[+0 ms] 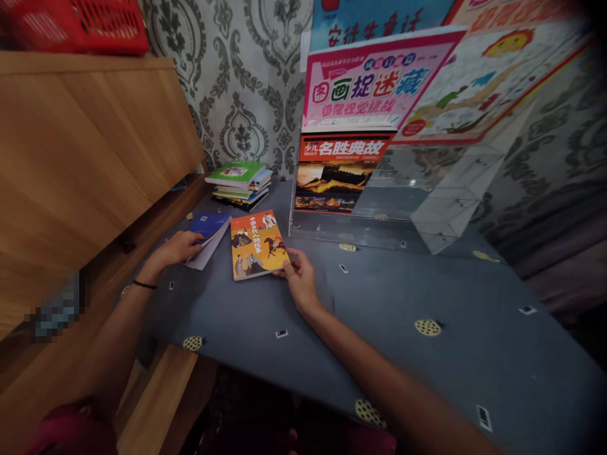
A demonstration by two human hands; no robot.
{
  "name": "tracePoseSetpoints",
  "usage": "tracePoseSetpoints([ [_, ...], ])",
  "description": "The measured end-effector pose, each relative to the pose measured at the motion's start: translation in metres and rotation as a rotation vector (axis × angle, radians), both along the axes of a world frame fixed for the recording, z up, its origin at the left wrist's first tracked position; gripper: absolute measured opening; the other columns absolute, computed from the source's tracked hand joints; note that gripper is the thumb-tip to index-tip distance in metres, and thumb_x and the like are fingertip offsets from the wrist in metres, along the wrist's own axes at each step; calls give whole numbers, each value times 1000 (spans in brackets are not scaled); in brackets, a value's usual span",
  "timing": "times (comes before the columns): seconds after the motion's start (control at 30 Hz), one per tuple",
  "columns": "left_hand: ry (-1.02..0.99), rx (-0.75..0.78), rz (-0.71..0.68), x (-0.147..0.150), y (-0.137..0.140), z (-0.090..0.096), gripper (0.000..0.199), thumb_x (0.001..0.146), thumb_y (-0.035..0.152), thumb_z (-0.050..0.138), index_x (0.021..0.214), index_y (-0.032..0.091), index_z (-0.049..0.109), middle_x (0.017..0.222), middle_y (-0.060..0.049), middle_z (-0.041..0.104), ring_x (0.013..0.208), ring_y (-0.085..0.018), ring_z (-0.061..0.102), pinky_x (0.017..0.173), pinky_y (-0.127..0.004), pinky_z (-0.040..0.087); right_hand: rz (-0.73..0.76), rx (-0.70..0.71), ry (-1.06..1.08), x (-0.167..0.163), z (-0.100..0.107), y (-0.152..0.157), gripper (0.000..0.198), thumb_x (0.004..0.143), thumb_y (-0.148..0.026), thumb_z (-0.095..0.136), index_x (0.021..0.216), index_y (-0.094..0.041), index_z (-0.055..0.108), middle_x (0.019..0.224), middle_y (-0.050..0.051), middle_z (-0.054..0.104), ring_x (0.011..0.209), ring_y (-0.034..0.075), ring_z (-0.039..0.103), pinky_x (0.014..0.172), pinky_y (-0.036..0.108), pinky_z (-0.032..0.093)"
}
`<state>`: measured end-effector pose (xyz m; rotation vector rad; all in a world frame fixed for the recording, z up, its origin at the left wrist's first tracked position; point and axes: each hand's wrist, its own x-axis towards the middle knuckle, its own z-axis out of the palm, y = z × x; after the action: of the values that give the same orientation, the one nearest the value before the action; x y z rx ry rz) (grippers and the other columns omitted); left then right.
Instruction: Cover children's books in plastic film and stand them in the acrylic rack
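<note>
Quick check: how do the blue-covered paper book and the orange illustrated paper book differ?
Cover: the orange illustrated paper book shows drawn figures and a horse; the blue-covered paper book looks mostly plain, with a small pale square.
Pose: the orange one's front is almost fully visible, with the right hand at one corner; the blue one is partly covered by the left hand, pale pages showing beside its cover.
Shared: each is touched by one hand.

Book [257,243] before stack [239,182], left of rack [450,205]
</note>
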<state>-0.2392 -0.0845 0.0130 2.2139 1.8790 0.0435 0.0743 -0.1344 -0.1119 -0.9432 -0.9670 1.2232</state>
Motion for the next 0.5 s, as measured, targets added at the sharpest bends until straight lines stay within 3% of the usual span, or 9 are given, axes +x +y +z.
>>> tracePoseSetpoints([
  [0.3, -173, -66, 78, -20, 3, -1, 54, 74, 48, 53, 111, 15, 74, 84, -3, 75, 78, -25, 67, 68, -30, 52, -8, 11, -6, -1, -2, 1, 33, 82, -35, 64, 112, -22, 57, 91, 3, 68, 77, 21, 71, 70, 38, 63],
  [0.5, -235, -23, 77, -24, 7, -4, 49, 68, 47, 55, 99, 17, 77, 98, -4, 77, 92, -27, 68, 80, -32, 54, -10, 7, -9, -1, 0, 0, 33, 81, -36, 65, 111, -23, 57, 93, 4, 69, 81, 22, 71, 68, 38, 63],
])
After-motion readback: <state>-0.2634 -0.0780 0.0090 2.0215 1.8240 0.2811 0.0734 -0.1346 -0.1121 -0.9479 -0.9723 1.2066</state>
